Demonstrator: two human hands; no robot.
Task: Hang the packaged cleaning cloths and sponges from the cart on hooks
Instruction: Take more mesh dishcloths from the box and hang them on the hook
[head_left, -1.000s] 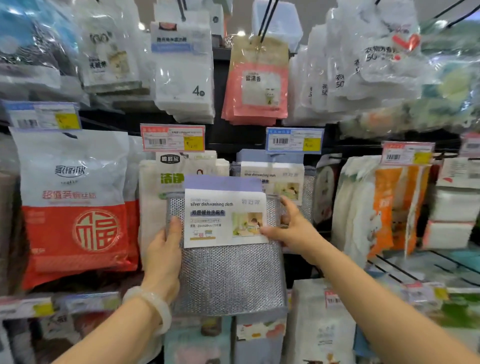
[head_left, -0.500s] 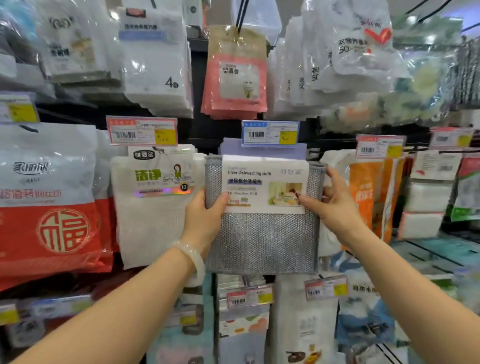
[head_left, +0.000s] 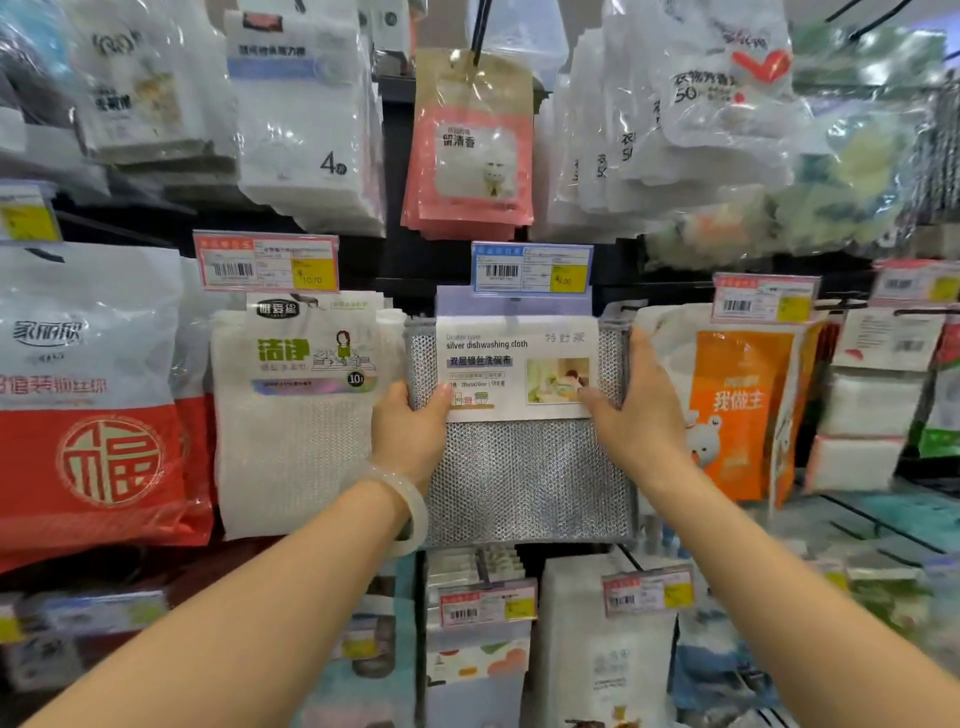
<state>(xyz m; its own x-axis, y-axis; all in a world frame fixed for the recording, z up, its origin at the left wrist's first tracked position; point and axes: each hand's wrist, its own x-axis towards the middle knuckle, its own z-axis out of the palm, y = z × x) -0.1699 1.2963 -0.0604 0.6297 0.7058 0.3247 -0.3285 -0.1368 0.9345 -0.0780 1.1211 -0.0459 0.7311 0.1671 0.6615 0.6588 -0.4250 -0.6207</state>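
A silver dishwashing cloth pack (head_left: 524, 478), grey mesh with a white paper label, is held up against the rack right under a blue price tag (head_left: 531, 267). My left hand (head_left: 410, 431) grips its left edge, thumb on the label's lower left corner. My right hand (head_left: 636, 410) holds the right edge, thumb on the label's lower right corner. The pack's lilac header reaches up behind the price tag, and the hook there is hidden. The cart is out of view.
A white cloth pack with green lettering (head_left: 298, 415) hangs to the left, a red-and-white bag (head_left: 88, 395) beyond it. An orange pack (head_left: 743, 410) hangs to the right. Pink pouches (head_left: 470, 150) and clear bags hang above, more packs and price tags below.
Both hands carried the silver cloth pack up and to the right, from in front of the white cloth pack to under the blue price tag. Over the last half second it barely shifted.
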